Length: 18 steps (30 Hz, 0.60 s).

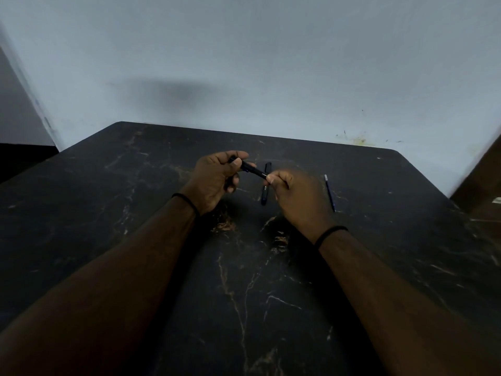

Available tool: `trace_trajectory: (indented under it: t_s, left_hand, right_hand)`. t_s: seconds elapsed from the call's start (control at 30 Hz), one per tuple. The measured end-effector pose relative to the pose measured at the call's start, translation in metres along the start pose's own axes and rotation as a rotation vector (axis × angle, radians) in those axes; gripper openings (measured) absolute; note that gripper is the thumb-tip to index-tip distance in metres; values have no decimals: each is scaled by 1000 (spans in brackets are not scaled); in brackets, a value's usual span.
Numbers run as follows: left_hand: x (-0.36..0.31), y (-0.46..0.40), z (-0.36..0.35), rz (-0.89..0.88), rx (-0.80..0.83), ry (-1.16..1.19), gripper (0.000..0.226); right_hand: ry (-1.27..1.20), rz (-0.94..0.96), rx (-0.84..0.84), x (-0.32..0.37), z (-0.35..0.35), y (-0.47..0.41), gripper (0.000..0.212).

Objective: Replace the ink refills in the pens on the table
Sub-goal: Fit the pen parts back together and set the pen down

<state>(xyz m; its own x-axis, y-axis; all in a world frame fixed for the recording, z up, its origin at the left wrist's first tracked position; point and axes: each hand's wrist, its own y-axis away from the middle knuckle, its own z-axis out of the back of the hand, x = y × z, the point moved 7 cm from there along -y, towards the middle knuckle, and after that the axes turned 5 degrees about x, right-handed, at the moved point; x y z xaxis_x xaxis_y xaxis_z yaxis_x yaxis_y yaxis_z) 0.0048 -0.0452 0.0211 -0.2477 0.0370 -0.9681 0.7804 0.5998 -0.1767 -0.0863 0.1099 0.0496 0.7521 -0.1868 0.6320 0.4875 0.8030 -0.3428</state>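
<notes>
- Only the head cam here, looking down over a dark marble-look table (244, 294) with pale veins, pushed up against a plain light wall (271, 63).
- My left hand (214, 180) is up above the table, fingers curled round the far end of a black pen (250, 169). The thumb lies on top of the barrel, so that's a proper grip.
- My right hand (298, 199) is at the pen's other end, thumb and forefinger pinching the tip, the other fingers tucked in. It's a bit blurry, so I can't tell if it has the pen's nose or something poking out of it.
- The pen runs between the two hands, tilted down toward the right one, clear of the tabletop.
- A second dark pen (265, 184) lies flat on the table just behind the hands, pointing roughly away from me. My right hand covers part of it.
- A thin blue refill (330, 192) lies on the table just right of my right hand, not touching it.
- There's a black band on each wrist, left band (187, 202) and right band (329, 233).
</notes>
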Motion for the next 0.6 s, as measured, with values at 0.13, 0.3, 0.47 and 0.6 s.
trace_trajectory:
  t_s: [0.13,0.3,0.47,0.6]
  left_hand:
    - [-1,2,-3,-10,-18,-28,19]
    - [-7,8,-9,-36,-17,-43,30]
    - [-9,10,-13,-63,-129,-125,28]
    - [-13,8,-16,-174,-250,-688,27]
  right_hand:
    - [46,-20,-28,1,0,4,26]
    - [123,33,14,9,-2,6,32]
    - [157,15,4,12,-5,4,28]
    - [146,-126,-192,-7,15,1,28]
